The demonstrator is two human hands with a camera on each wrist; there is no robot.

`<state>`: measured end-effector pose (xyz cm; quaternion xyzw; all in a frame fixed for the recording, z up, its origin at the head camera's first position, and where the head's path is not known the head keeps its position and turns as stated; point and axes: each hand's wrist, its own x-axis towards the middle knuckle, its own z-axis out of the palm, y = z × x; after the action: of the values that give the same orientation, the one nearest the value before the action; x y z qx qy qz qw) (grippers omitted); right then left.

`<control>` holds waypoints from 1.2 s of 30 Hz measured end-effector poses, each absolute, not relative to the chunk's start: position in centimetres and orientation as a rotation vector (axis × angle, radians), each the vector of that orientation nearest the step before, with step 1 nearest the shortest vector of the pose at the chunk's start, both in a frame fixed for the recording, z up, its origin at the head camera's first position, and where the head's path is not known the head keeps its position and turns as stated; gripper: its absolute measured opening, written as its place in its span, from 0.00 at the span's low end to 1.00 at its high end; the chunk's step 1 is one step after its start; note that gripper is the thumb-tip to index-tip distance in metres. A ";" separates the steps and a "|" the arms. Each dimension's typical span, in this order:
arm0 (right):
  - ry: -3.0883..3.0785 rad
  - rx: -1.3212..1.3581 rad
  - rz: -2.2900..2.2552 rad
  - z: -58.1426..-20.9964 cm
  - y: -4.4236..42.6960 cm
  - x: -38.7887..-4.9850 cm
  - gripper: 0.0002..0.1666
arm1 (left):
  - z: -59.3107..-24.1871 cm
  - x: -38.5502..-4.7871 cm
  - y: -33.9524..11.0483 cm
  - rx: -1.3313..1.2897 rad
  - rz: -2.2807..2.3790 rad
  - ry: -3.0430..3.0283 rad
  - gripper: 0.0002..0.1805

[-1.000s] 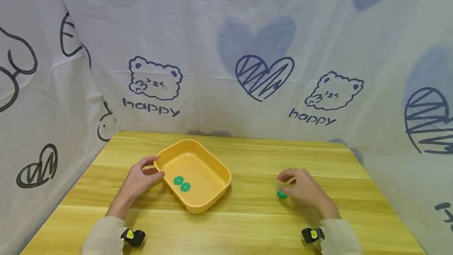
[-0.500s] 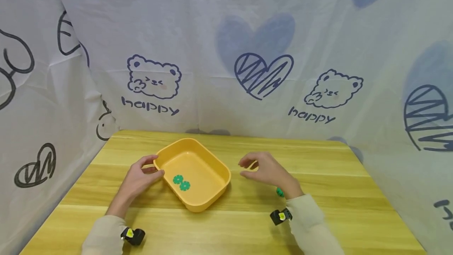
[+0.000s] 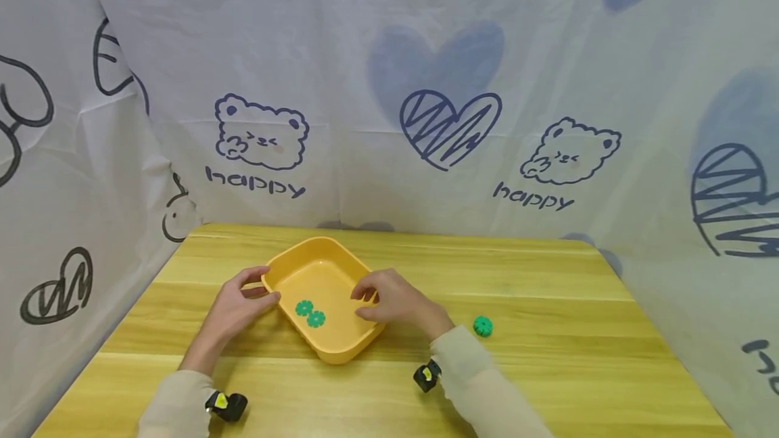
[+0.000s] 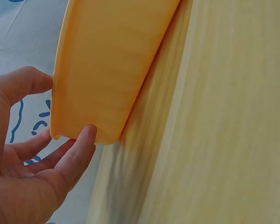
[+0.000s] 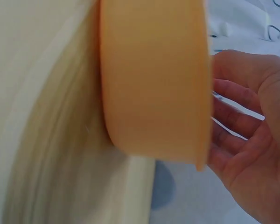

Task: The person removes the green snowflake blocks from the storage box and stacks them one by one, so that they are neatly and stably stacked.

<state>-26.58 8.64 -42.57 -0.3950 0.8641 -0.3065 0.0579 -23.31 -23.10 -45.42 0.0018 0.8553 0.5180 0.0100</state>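
Observation:
A yellow plastic tray sits on the table at centre-left, turned so one corner points toward the front. Inside it, two green notched discs lie side by side. My left hand grips the tray's left corner, thumb on one side and fingers on the other; its fingertips touch the wall in the left wrist view. Over the tray's right rim hangs my right hand, fingers bent inward. The right fingertips are hidden behind the wall in the right wrist view. A small green cluster of discs lies right of the tray.
The wooden table has a white cloth with printed bears and hearts hanging behind it. Another cloth hangs along the left side. Both wrists carry small black cameras; the right one is above the table's front part.
My right hand has moved left, from the green cluster on the table to above the tray. The cluster is now uncovered. The left hand, the tray and its two discs stay put.

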 end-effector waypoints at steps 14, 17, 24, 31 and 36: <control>2.678 -1.132 -0.700 -44.4 3.5 -26.7 0.14 | -45.4 -23.3 -23.2 0.010 1.620 2.671 0.38; 2.679 -1.115 -0.669 -44.6 2.8 -26.7 0.14 | -45.4 -23.2 -23.2 0.012 1.620 2.671 0.38; 2.649 -1.166 -0.610 -45.0 1.7 -27.2 0.16 | -45.4 -23.2 -23.2 0.016 1.621 2.668 0.38; 2.626 -1.205 -0.592 -45.5 1.1 -27.5 0.16 | -45.4 -23.3 -23.2 0.026 1.613 2.677 0.38; 2.602 -1.185 -0.608 -45.6 1.1 -27.5 0.17 | -45.4 -23.2 -23.1 0.016 1.604 2.682 0.38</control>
<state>-27.49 1.06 -45.62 -0.4030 0.8849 -0.2067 0.1089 -23.24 -23.12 -45.44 0.0050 0.8582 0.5133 0.0084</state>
